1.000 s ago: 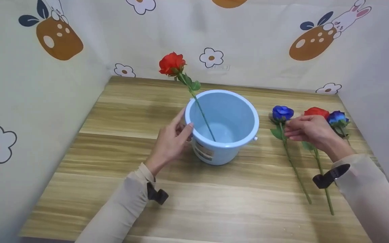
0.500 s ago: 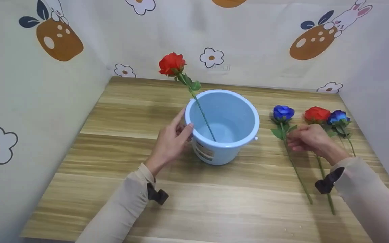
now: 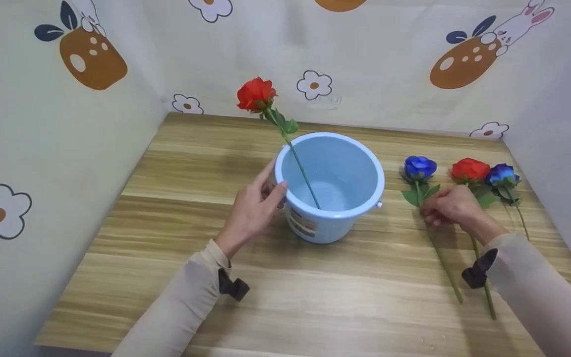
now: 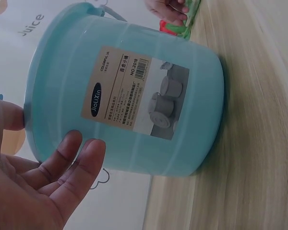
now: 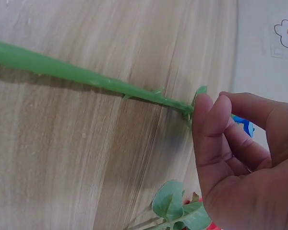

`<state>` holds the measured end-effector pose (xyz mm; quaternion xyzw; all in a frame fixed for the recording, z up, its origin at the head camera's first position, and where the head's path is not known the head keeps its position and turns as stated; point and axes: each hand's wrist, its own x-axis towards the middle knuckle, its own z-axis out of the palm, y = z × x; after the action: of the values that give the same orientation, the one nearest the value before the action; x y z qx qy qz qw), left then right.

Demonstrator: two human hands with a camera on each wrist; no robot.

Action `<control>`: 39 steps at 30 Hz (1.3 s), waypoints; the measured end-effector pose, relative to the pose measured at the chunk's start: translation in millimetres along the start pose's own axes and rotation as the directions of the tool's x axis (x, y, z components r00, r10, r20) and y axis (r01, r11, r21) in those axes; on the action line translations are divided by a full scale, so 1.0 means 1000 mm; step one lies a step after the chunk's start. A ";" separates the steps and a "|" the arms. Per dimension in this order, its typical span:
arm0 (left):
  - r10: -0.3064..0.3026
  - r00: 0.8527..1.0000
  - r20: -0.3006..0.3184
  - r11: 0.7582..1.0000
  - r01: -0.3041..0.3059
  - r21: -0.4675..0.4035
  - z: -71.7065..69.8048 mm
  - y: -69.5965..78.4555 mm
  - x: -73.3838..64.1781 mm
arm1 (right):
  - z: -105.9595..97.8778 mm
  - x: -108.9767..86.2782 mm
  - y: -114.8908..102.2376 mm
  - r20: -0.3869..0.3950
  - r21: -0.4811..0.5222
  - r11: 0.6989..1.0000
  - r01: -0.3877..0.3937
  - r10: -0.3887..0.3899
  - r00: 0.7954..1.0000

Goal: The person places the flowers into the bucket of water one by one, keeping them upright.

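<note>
A light blue bucket stands upright on the table. My left hand holds its left side, thumb at the rim and fingers along the outer wall. One red rose leans in the bucket, its head out over the left rim. At the right lies a blue rose; my right hand pinches its stem just below the leaves. The right wrist view shows the thorny green stem running up to the fingertips. Beside it lie a second red rose and a blue-and-black rose.
The wooden table meets a patterned wall covering at the back and both sides. A printed label faces the left wrist camera. The right forearm crosses over the lying stems.
My right hand has slid down from near the blue rose's head to its stem below the leaves. The left hand keeps its place on the bucket; the head view has shifted slightly.
</note>
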<state>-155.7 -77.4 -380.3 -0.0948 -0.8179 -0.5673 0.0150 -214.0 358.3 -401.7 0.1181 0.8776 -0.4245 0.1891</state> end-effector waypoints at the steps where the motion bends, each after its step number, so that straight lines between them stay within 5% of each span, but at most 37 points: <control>1: -0.001 1.000 0.000 1.000 0.001 0.001 0.000 0.000 0.000 | 0.000 0.000 0.001 0.000 -0.014 1.000 0.003 -0.003 1.000; 39: 0.007 1.000 -0.013 1.000 -0.007 0.006 0.001 0.000 0.000 | 0.010 0.009 0.007 -0.040 -0.117 0.993 -0.001 -0.004 0.999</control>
<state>-156.0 -76.9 -380.7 -0.0940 -0.8189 -0.5657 0.0227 -217.2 355.1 -416.1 0.1146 0.9047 -0.3699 0.1777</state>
